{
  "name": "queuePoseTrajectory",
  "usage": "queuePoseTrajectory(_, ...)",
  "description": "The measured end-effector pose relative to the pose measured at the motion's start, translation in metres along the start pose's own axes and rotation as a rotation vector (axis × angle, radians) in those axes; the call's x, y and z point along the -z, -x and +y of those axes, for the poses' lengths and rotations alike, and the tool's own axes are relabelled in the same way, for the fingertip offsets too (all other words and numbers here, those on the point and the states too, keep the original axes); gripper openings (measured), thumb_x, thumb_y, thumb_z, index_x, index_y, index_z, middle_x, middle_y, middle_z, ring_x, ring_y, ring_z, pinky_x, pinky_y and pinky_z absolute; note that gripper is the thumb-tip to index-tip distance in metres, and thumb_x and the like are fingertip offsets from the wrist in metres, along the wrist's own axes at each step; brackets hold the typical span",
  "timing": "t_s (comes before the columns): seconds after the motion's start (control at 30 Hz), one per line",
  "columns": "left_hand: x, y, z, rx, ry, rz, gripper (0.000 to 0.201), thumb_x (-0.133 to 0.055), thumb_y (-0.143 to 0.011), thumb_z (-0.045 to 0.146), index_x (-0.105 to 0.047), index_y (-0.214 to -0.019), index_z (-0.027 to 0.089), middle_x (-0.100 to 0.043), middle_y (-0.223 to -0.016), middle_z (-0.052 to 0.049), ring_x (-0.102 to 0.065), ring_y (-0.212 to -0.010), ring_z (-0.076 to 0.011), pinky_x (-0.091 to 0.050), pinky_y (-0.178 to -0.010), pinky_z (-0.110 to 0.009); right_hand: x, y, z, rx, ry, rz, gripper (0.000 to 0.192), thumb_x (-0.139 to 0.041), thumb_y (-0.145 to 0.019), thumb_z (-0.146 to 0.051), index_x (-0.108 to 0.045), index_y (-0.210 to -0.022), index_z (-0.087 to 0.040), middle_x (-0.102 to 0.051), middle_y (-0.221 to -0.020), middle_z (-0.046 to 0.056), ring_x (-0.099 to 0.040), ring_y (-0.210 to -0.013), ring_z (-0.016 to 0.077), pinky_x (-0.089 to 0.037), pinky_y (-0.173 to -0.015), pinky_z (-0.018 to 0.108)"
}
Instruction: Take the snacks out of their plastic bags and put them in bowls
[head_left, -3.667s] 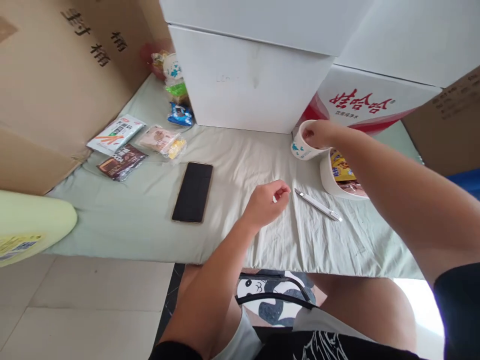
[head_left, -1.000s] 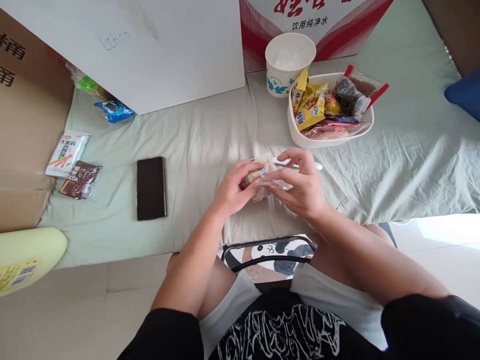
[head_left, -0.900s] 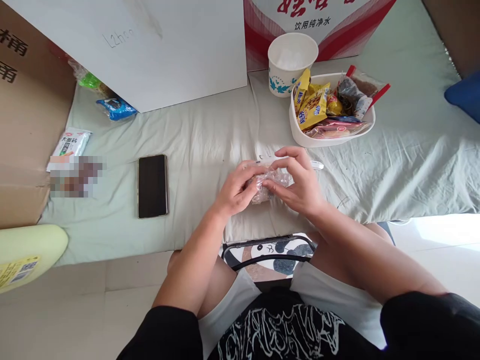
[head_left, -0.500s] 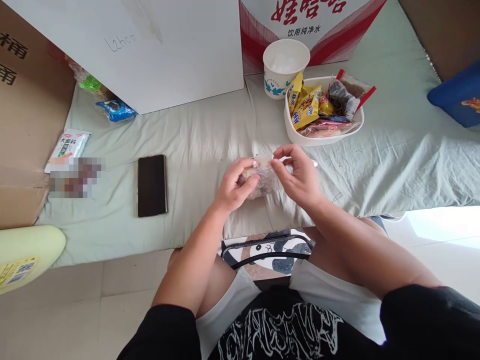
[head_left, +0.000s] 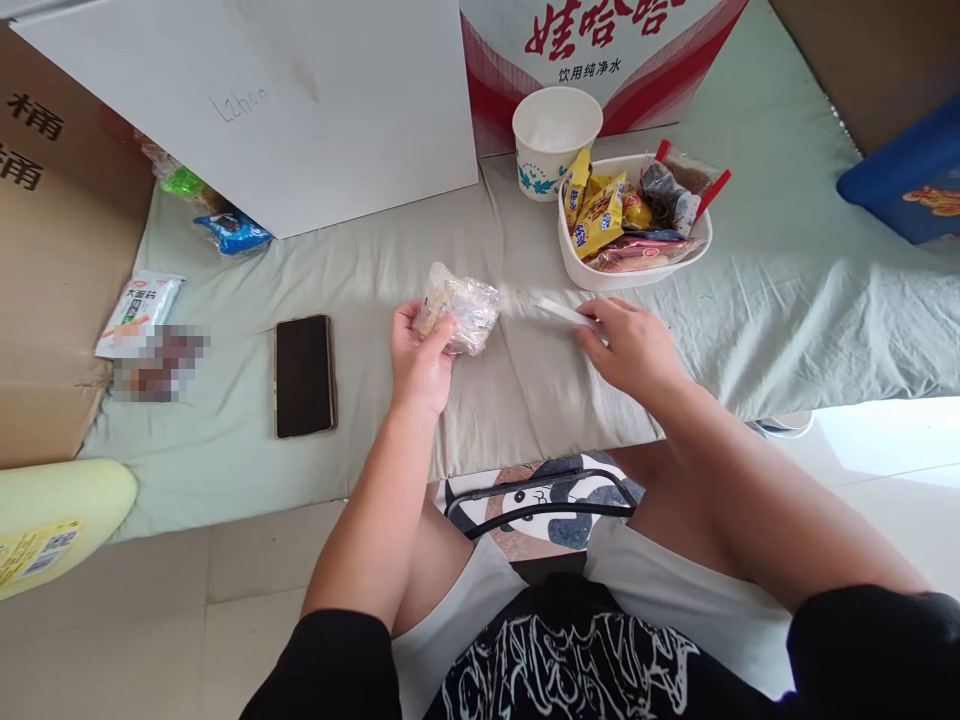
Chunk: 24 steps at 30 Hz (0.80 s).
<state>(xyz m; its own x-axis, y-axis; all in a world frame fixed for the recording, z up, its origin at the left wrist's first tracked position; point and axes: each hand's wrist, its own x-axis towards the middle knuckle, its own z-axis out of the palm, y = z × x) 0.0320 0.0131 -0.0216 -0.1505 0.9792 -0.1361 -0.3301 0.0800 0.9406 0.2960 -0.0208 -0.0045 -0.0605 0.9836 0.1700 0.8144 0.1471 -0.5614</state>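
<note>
My left hand (head_left: 421, 362) is closed around a crumpled clear plastic packet (head_left: 472, 312) with something yellowish-brown inside, held above the cloth-covered surface. What exactly the packet contains is hard to make out through the creased film. To the right, my right hand (head_left: 637, 345) has its thumb and fingers closed on a slim white strip-like object (head_left: 559, 310). One end of that object points left toward the packet; its other end is hidden in the fingers. Between the two hands there is a gap.
A white tub (head_left: 637, 265) of wrapped snacks stands beyond my right hand, beside a paper cup (head_left: 555, 160). A phone (head_left: 304, 375) lies left. Behind are a white box (head_left: 360, 110) and a red-and-white carton (head_left: 577, 100). Snack packets (head_left: 142, 310) lie far left.
My hands have separated. The left has moved left with the plastic packet; the right has let go of it, shifted right and closed on the white strip-like object.
</note>
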Motion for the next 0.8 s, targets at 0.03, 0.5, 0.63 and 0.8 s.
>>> queuePoseTrajectory(0.03, -0.001, 0.0, 0.0, 0.0, -0.013, 0.008, 0.07, -0.098, -0.055, 0.051, -0.052, -0.102, 0.028, -0.065, -0.108, -0.004, -0.068, -0.093, -0.0193, -0.053, -0.068, -0.028, 0.003, 0.002, -0.005, -0.028, -0.129, -0.012, 0.018, -0.06, -0.095, -0.033, -0.07, -0.102, -0.02, -0.075, -0.09, 0.01, -0.068, -0.079, 0.0258, -0.055, -0.075, 0.041)
queuePoseTrajectory(0.5, -0.004, 0.003, -0.001, -0.108, -0.133, -0.035, 0.07, -0.093, -0.06, 0.066, -0.057, -0.104, 0.026, -0.065, -0.099, -0.003, -0.068, -0.086, -0.0179, -0.054, -0.071, -0.028, 0.002, 0.002, -0.053, 0.0, -0.376, -0.297, 0.03, -0.054, -0.097, -0.037, -0.075, -0.087, -0.018, -0.056, -0.057, -0.003, -0.045, -0.054, 0.0116, -0.037, -0.059, 0.028)
queuePoseTrajectory(0.63, 0.011, -0.009, 0.008, -0.144, -0.035, 0.065, 0.062, -0.084, -0.069, 0.071, -0.055, -0.103, 0.028, -0.066, -0.108, -0.005, -0.068, -0.098, -0.021, -0.056, -0.073, -0.03, 0.013, 0.003, -0.039, -0.064, -0.354, -0.304, 0.027, -0.056, -0.092, -0.036, -0.075, -0.083, -0.019, -0.058, -0.057, -0.002, -0.05, -0.054, 0.0132, -0.038, -0.06, 0.029)
queuePoseTrajectory(0.8, 0.015, -0.007, 0.007, -0.218, -0.216, 0.013, 0.064, -0.082, -0.072, 0.072, -0.055, -0.116, 0.033, -0.062, -0.111, -0.004, -0.066, -0.1, -0.0214, -0.055, -0.076, -0.032, 0.007, 0.002, -0.016, -0.082, -0.102, -0.032, 0.019, -0.061, -0.088, -0.033, -0.075, -0.088, -0.021, -0.072, -0.072, 0.005, -0.062, -0.065, 0.0204, -0.044, -0.064, 0.033)
